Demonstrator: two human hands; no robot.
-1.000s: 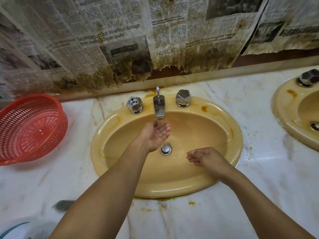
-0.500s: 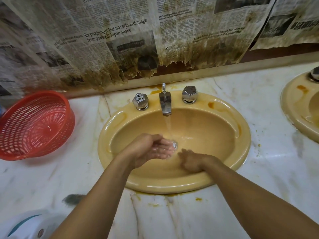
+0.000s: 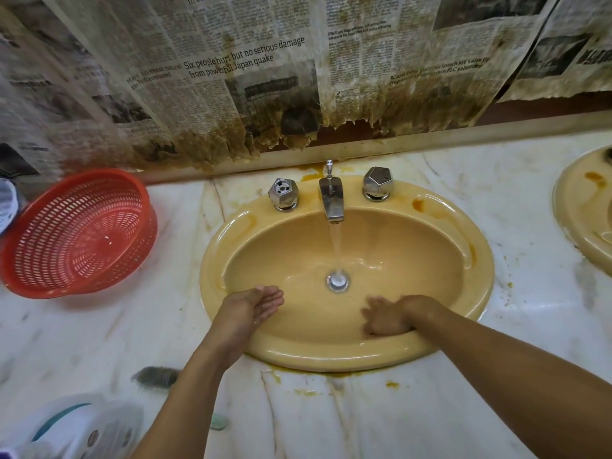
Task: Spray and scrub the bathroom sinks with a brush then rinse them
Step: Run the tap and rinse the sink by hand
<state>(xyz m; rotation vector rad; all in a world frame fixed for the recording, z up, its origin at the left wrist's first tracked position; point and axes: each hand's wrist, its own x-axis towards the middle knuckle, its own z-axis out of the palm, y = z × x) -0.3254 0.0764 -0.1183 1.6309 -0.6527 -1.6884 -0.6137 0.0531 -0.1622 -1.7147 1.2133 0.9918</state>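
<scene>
A yellow oval sink (image 3: 430,220) is set in a white marble counter, with orange stains on its rim. Water runs from the chrome faucet (image 3: 331,200) onto the drain (image 3: 337,281). My left hand (image 3: 251,309) hovers over the bowl's near left side, palm up and cupped, holding nothing. My right hand (image 3: 384,318) lies on the bowl's near inner wall, fingers spread against the wet surface and blurred. A second yellow sink (image 3: 576,207) shows at the right edge. No brush is in either hand.
A red plastic basket (image 3: 79,233) leans on the counter at left. A white bottle (image 3: 76,429) stands blurred at the bottom left, with a dark tuft (image 3: 155,376) near it. Two chrome tap handles (image 3: 283,193) flank the faucet. Stained newspaper (image 3: 231,71) covers the wall behind.
My left hand dropped from under the faucet and drew back to the bowl's near left. My right hand moved along the near inner wall. Water now falls straight onto the drain.
</scene>
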